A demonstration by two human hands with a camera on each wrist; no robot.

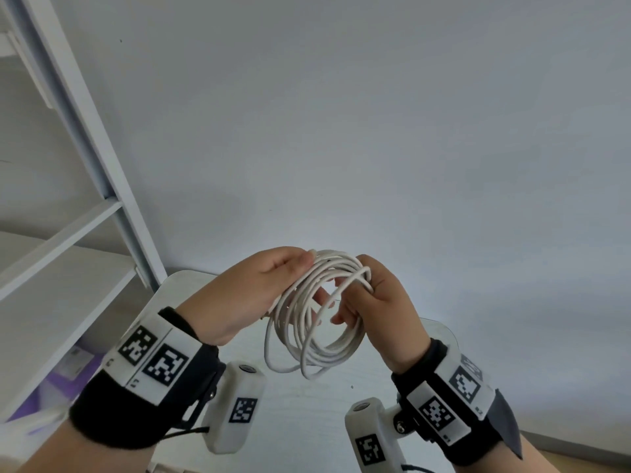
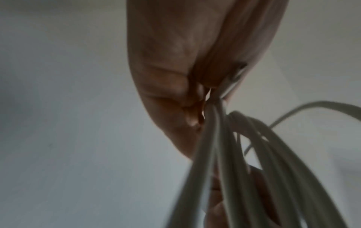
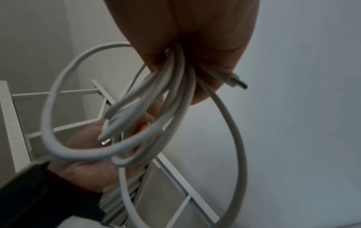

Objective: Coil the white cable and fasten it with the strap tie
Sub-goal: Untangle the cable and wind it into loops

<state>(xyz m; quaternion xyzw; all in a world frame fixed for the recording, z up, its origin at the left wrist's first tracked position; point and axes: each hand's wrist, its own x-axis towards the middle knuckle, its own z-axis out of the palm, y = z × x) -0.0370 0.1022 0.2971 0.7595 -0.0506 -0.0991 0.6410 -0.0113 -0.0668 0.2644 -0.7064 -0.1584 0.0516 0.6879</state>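
Hanging in loose loops above the white table [image 1: 191, 285], the white cable [image 1: 307, 339] is held up in the air between both hands. The coil's upper left side is pinched by the left hand [image 1: 252, 295], fingers curled round the strands. The upper right side is gripped by the right hand [image 1: 379, 302], closed on the bundle. A plug end [image 3: 237, 81] is seen sticking out past the right-hand fingers. A white shelf frame [image 1: 102, 172] is seen at left.
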